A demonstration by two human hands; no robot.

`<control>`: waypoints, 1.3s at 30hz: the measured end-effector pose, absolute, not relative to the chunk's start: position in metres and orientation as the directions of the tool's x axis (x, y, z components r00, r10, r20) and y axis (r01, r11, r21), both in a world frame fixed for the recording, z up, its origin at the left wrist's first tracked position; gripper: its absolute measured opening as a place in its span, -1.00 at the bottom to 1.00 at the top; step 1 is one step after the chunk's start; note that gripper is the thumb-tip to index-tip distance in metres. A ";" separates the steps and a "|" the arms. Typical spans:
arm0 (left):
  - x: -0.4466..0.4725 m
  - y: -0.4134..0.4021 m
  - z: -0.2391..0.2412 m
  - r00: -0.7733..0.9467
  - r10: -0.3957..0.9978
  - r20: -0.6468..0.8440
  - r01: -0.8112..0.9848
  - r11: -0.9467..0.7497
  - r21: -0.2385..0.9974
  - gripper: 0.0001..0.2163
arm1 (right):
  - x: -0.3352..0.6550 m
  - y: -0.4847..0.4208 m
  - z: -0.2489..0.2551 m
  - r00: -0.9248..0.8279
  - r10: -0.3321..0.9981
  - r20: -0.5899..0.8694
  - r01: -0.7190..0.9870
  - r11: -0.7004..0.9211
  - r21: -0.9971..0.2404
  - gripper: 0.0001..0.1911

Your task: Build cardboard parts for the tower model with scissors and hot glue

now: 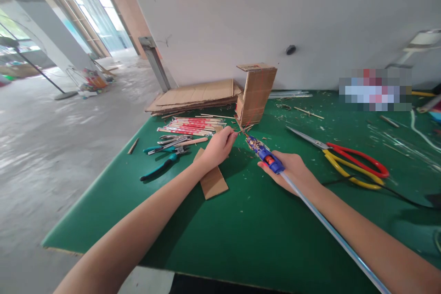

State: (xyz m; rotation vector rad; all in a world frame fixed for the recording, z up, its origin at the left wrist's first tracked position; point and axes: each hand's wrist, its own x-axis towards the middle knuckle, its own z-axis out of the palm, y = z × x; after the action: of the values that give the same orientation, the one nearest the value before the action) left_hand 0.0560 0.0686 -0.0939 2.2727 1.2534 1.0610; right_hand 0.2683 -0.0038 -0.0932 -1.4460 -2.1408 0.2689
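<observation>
My right hand (291,170) is wrapped round a blue hot glue gun (270,160), with a long clear glue stick (330,225) running out of its back end. The gun's nozzle, crusted with bits, points up and left. My left hand (222,146) pinches a small thin brown piece (241,132) close to the nozzle tip; its kind is too small to make out. Just beyond stands an upright cardboard structure (260,94) with a flat top piece. Below my left wrist, a flat cardboard strip (214,183) lies on the green table (206,239).
Left of my hands lie wrapped chopsticks (193,125) and teal-handled pliers (161,168). Flat cardboard sheets (200,94) are stacked behind them. Large scissors (354,165) with red and yellow handles rest at the right, near a black cord (396,196). A white board (292,14) stands behind the table.
</observation>
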 end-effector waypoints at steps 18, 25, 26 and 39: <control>0.056 0.067 -0.090 0.329 0.858 0.395 0.619 -0.512 0.595 -0.77 | 0.268 -0.003 -0.093 -0.279 0.912 0.302 0.806 0.393 -0.443 -0.71; 0.055 0.069 -0.093 0.319 0.858 0.403 0.617 -0.511 0.599 -0.74 | 0.269 -0.003 -0.096 -0.286 0.903 0.320 0.810 0.406 -0.423 -0.71; 0.055 0.069 -0.094 0.321 0.856 0.407 0.616 -0.514 0.597 -0.74 | 0.269 -0.003 -0.096 -0.286 0.904 0.317 0.811 0.405 -0.422 -0.71; 0.056 0.066 -0.092 0.349 0.843 0.408 0.595 -0.536 0.599 -0.81 | 0.269 -0.003 -0.094 -0.275 0.914 0.297 0.806 0.388 -0.448 -0.73</control>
State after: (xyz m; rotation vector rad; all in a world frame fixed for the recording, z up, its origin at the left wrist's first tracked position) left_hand 0.0559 0.0659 -0.0923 2.2722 1.2692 0.9992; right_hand 0.2690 -0.0035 -0.0944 -1.4720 -2.1445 0.2836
